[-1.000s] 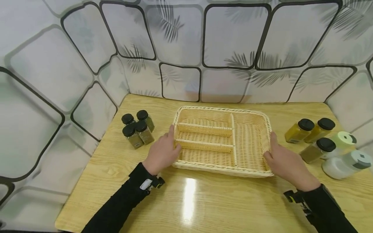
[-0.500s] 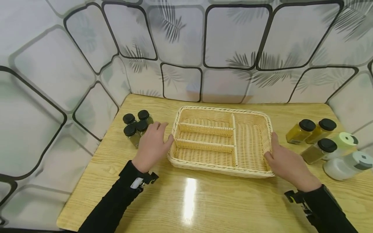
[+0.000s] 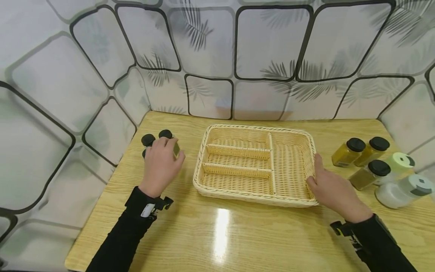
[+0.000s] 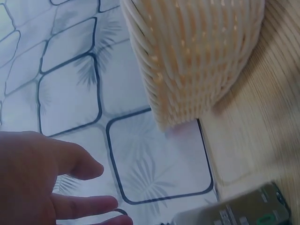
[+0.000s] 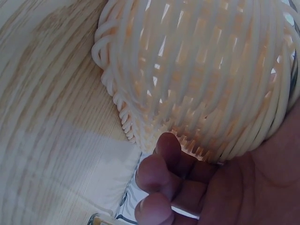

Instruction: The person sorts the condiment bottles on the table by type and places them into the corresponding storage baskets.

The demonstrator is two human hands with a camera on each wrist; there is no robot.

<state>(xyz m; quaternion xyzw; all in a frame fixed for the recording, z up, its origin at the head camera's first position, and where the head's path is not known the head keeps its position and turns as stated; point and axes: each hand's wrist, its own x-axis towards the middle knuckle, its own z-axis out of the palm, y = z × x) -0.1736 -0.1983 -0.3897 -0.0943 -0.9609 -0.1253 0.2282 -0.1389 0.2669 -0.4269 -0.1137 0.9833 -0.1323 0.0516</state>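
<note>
behind the table & along its left, a white backdrop w/ grey-black rounded outlines + leaf prints. wood table next, bright glare streak on its near part. wicker basket sits upright mid-table: 3 compts one beyond another on its left, 1 long compt on its right. black sleeves come in from near left & near right, a small device on each wrist. right hand grips the basket's right rim, thumb on the inside, fingers curled against the outer wall. left hand, left of & apart from the basket, is over the left jars, fingers loosely extended & spread; can't tell re contact. far right, beside the right hand: white-filled bottle, pale-green-lidded bottle, black-lidded brownish jar, 2 black-lidded yellow jars. left jars smaller, black lids, partly hidden by the hand.
</note>
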